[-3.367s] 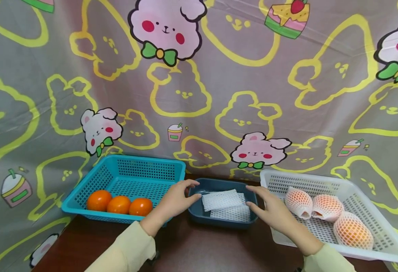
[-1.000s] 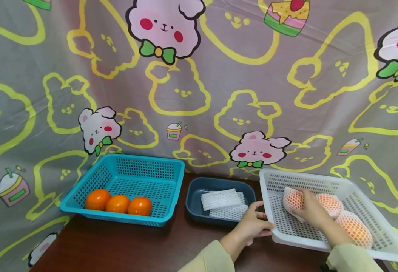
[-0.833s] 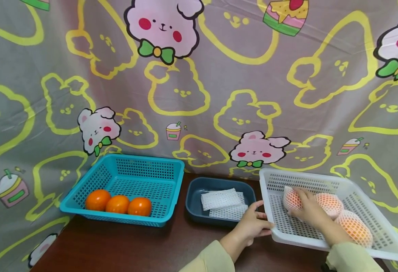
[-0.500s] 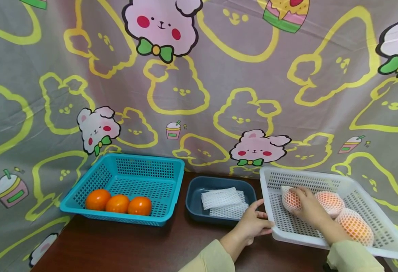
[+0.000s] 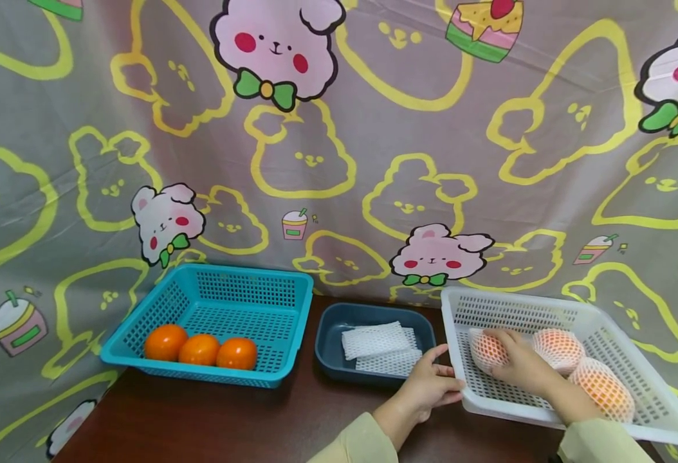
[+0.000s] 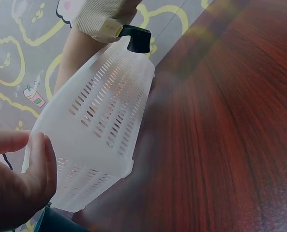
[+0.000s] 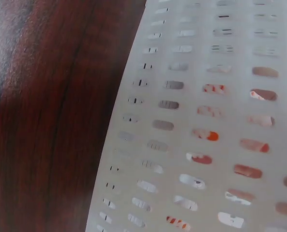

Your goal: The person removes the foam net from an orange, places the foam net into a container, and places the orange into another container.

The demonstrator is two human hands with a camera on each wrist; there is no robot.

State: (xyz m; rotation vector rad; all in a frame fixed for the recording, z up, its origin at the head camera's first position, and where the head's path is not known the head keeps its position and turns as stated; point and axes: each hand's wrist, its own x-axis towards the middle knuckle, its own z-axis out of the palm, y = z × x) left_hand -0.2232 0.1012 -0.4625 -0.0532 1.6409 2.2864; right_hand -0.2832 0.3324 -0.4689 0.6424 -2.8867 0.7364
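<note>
My right hand (image 5: 521, 366) grips an orange in a white foam net sleeve (image 5: 484, 352), at the left end inside the white basket (image 5: 657, 360). Two more net-wrapped oranges lie to its right, one behind (image 5: 560, 347) and one in front (image 5: 603, 389). My left hand (image 5: 422, 386) pinches the left rim of that basket near its front corner; the left wrist view shows the thumb and fingers (image 6: 41, 159) meeting at the rim. In the right wrist view only the slotted basket wall (image 7: 191, 125) shows, with bits of orange behind it; the right hand itself is hidden.
A dark blue tray (image 5: 339, 370) with folded white foam nets (image 5: 376, 341) stands left of the white basket. Farther left is a turquoise basket (image 5: 246, 276) holding three bare oranges (image 5: 200, 349). All stand on a dark wooden table (image 5: 229, 418) before a patterned cloth (image 5: 339, 128).
Both hands have gone from the dark blue tray to the white basket. Over the last second, the right hand has shifted the wrapped orange a little left and forward; the left hand stays at the rim.
</note>
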